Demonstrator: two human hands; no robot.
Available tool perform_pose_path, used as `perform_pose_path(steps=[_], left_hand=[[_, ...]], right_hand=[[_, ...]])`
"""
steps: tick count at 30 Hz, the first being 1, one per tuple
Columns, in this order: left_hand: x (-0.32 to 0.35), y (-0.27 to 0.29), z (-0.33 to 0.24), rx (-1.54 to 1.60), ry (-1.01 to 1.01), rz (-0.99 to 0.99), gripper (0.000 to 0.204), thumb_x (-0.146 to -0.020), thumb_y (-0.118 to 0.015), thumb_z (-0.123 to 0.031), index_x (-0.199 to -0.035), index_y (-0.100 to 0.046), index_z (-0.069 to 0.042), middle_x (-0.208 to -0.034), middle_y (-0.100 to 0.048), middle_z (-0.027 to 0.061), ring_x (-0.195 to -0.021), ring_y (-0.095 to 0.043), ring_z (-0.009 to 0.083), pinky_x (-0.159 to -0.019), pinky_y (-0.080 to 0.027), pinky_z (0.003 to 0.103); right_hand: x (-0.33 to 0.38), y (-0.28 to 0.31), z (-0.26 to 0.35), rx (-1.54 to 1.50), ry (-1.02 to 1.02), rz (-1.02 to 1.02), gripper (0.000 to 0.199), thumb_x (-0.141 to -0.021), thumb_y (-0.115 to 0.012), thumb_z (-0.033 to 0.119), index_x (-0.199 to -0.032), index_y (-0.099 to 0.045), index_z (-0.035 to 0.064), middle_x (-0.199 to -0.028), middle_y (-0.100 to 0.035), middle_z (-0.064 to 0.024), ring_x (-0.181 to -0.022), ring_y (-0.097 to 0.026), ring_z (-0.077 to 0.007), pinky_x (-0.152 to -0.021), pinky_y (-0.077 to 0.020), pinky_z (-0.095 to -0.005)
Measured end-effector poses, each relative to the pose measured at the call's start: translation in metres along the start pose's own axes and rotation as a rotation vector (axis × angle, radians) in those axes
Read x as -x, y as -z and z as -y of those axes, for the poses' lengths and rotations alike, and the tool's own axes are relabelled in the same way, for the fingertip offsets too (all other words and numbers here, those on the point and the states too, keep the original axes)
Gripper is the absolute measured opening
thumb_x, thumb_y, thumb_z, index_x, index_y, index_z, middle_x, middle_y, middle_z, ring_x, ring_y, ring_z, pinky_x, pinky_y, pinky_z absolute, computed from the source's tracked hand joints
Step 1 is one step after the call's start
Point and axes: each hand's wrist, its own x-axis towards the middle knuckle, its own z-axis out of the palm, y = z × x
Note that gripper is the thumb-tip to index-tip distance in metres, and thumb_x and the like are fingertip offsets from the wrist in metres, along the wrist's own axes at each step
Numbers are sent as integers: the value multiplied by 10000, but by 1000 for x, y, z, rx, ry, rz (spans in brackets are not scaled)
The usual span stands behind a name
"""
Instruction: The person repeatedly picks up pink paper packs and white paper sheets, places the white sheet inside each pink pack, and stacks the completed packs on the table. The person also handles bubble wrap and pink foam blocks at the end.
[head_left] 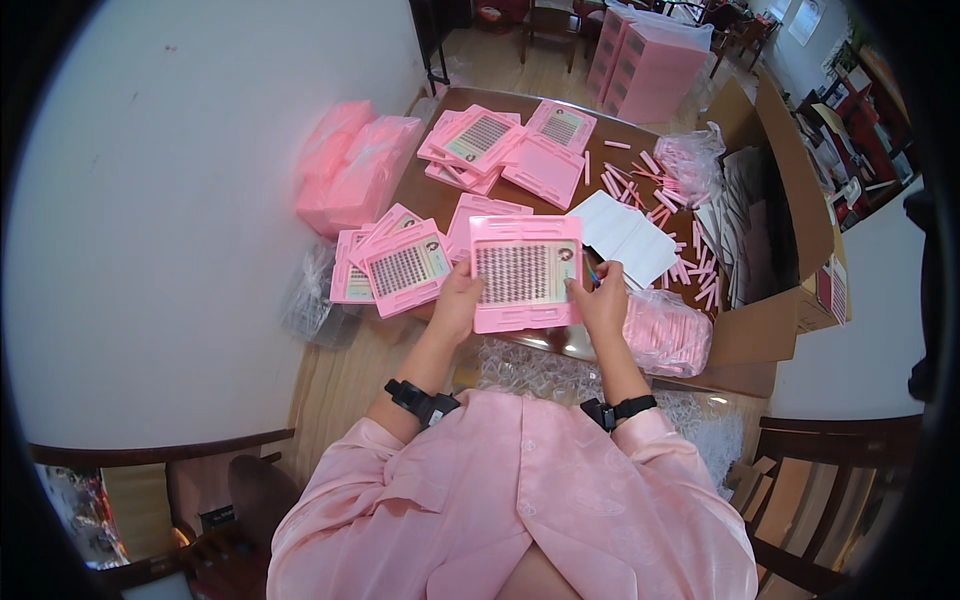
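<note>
Between hands (458, 303) (604, 300), perhaps a lash tray (526, 317)

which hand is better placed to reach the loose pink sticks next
Probably the right hand: the loose pink sticks lie on its side, though it holds a slim pen-like tool. The left hand, gripping the pink case, is farther away.

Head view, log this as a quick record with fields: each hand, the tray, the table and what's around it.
Left hand: grips the tray's left edge
Right hand: at the tray's right edge, also holding a slim pen-like tool
Tray: pink, with rows of dark clusters
Table: more pink trays, white sheet, scattered pink sticks
Right side: open cardboard box
Beyond: pink drawer units
</note>
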Motion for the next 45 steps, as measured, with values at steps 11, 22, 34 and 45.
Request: perform_pose_path(steps=[11,22,34,45], left_hand=[[-25,167,-31,-32,-66,-676,406,-1001,-500,-57,-1390,-458,53,-1295,-580,201,-1151,-608,317,-1006,-493,438],[-57,44,11,-954,-52,-156,951,-814,-800,-246,-1511,-257,109,-1401,-472,315,-1330,-460,393,-1118,-379,439],[-50,-62,19,-503,179,178,1099,-799,-834,-157,-1573,-83,54,-1404,-471,237,-1182,-585,258,-903,-547,352],[-15,-88,5,312,415,746,814,-928,-668,-352,-1582,-236,-129,-1480,-451,225,-1301,-537,384,-1074,-467,547]], right_hand=[[25,-102,-96,-56,-505,451,357,-801,-810,373,-755,-749,24,-755,-721,-129,-640,-663,-184,-606,-508,-347],[39,-66,-53,-266,-98,386,242,-802,-761,234,-853,-703,5,-698,-675,-118,-643,-642,-209,-641,-512,-358],[73,24,5,-43,62,376,213,-798,-743,241,-872,-706,45,-793,-701,-179,-748,-683,-367,-669,-525,-446],[45,67,-13,-322,-5,204,327,-989,-545,344,-961,-676,46,-795,-651,-204,-750,-645,-369,-680,-498,-425]])
